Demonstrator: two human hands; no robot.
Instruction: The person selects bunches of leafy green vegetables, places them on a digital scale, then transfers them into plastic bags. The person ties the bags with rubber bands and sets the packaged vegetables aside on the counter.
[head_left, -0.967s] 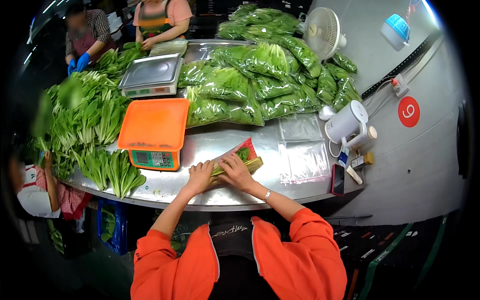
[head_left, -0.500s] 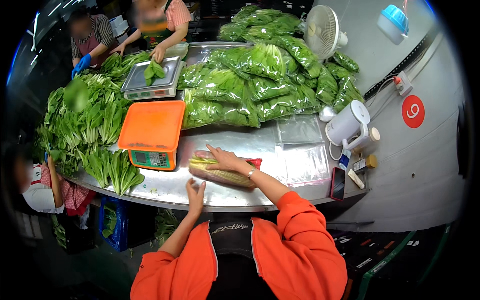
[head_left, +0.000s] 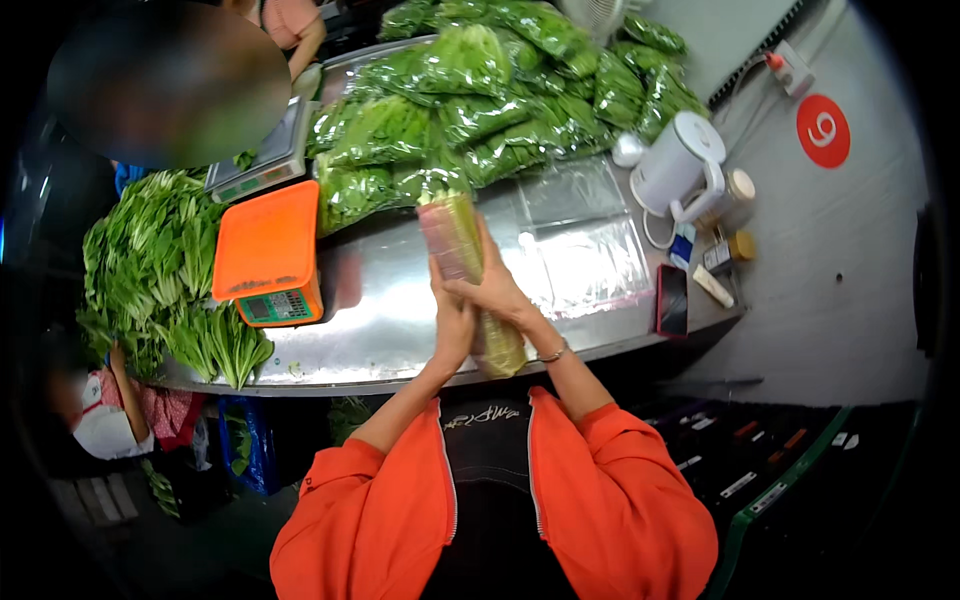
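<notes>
A long plastic-wrapped bundle of pale yellow-green and pinkish stalks [head_left: 450, 240] is held near the front edge of the metal table, its far end pointing toward the bagged greens. My left hand [head_left: 452, 318] grips its left side. My right hand [head_left: 496, 288] lies along its right side with the thumb across it, almost touching my left hand. The near end of the bundle hangs below my wrists, close to my body. To the left stands an orange scale [head_left: 265, 245] with a green keypad panel.
Bagged leafy greens [head_left: 470, 110] are heaped at the back, loose greens [head_left: 160, 270] at the left. Flat clear bags [head_left: 590, 250] lie right of my hands. A white kettle [head_left: 675, 165], small jars and a dark phone [head_left: 672, 300] line the right end. A second scale [head_left: 270, 155] and other people are beyond.
The bundle has turned from lying crosswise on the table to pointing away from me. My left hand, earlier apart from it, now grips it too. The whole view has shifted.
</notes>
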